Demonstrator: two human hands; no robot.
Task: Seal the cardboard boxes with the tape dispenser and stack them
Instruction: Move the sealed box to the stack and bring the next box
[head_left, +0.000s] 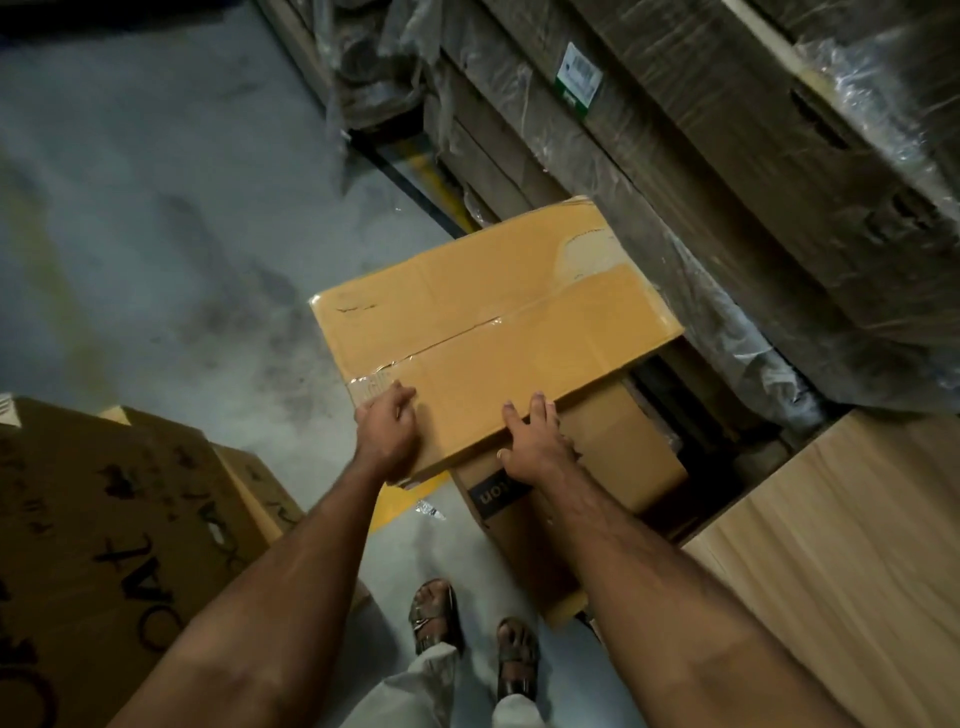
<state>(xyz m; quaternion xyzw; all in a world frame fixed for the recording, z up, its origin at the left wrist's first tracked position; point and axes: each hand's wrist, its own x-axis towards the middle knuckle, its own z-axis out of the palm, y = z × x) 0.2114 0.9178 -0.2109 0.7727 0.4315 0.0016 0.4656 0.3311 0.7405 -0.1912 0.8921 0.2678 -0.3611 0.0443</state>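
Both forearms reach up from the bottom of the frame to a taped box (493, 332) at the centre. The left hand (387, 434) curls round the box's near left corner, thumb on top by the tape end, fingers out of sight beneath; its grip looks closed on the corner. The right hand (530, 441) lies palm down on the near edge, fingers spread flat on top, gripping nothing that shows. A ring sits on one finger.

The box lies on a lower box (597, 467), overhanging it toward the left. Clear tape runs along the top seam. The lower box carries a dark label, its letters partly covered by the right wrist.

Below, two sandalled feet (467, 639) stand on the grey floor (156, 208). Printed cartons (104, 545) fill the lower left, cut off by the frame edge. A pale carton (841, 545) stands at lower right. Beyond, at upper right, a stack of cartons wrapped in plastic film (727, 156) crowds the box's far side. No tape dispenser is in view.
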